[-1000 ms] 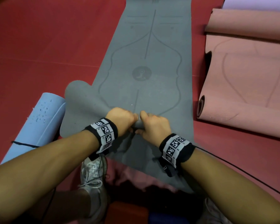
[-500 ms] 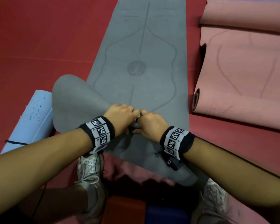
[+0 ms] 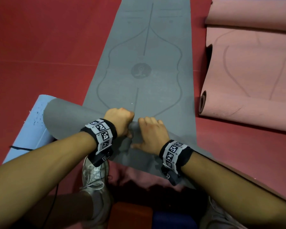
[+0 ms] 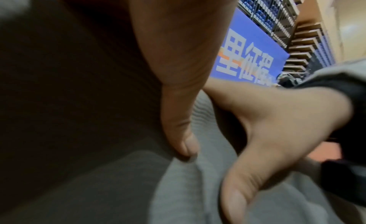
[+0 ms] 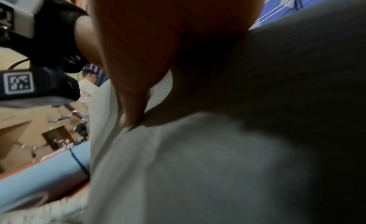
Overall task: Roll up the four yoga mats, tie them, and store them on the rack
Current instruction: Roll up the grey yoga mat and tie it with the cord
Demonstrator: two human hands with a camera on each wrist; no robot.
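Observation:
A grey yoga mat (image 3: 147, 47) lies unrolled on the red floor, running away from me. Its near end is turned over into a loose fold, with a flap sticking out to the left (image 3: 64, 116). My left hand (image 3: 120, 119) is curled into a fist round the middle of that fold. My right hand (image 3: 151, 131) sits right beside it, fingers hooked over the fold and thumb spread behind. In the left wrist view my left thumb (image 4: 178, 133) presses into the grey mat (image 4: 138, 188). The right wrist view shows my right thumb (image 5: 134, 102) doing the same.
A rolled blue mat (image 3: 31, 126), tied with black cord, lies at my left, touching the grey flap. A pink mat (image 3: 246, 80), curled at both ends, lies to the right. My white shoes (image 3: 96, 179) are under my arms. A person (image 5: 87, 89) stands far off.
Both hands stay together at the middle of the fold. My right hand has spread, fingers reaching further over the fold and thumb now out behind.

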